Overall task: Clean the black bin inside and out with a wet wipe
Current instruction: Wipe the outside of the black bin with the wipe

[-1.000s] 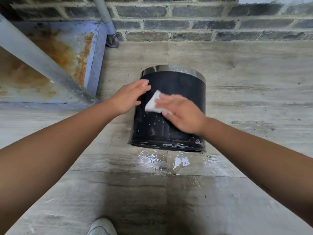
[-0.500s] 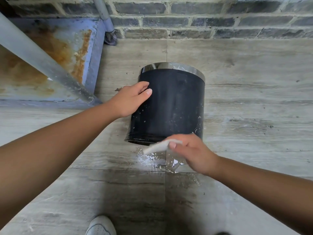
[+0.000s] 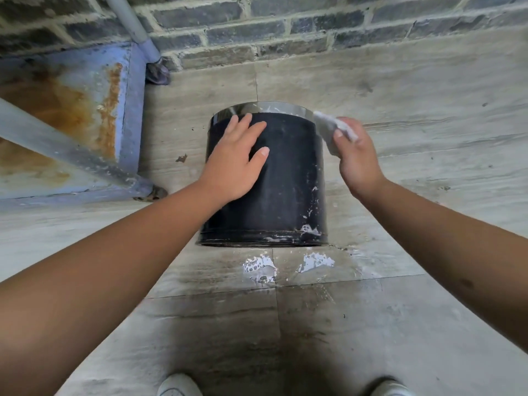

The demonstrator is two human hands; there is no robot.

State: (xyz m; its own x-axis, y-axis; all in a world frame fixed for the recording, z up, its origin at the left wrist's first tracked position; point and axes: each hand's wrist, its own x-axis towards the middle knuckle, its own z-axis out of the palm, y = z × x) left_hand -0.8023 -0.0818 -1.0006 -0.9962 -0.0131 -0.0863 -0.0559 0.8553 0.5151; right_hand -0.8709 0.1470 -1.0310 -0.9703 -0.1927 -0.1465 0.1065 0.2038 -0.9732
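Observation:
The black bin (image 3: 285,178) lies on its side on the tiled floor, its silver rim toward the brick wall and its base toward me. White foam flecks cling to its lower right side. My left hand (image 3: 237,155) rests flat on the bin's upper left side, fingers spread. My right hand (image 3: 354,155) grips a white wet wipe (image 3: 328,127) and presses it against the bin's right side close to the silver rim. The inside of the bin is hidden.
A rusty blue metal frame (image 3: 128,110) with a diagonal grey pipe (image 3: 63,147) stands to the left. A dark brick wall (image 3: 285,30) runs behind. A wet foamy patch (image 3: 285,264) lies on the floor before the bin. My white shoes (image 3: 178,385) show at the bottom.
My right hand carried the wipe from the bin's base, near the floor puddle, up along its right side to the silver rim. My left hand slid further onto the top of the bin.

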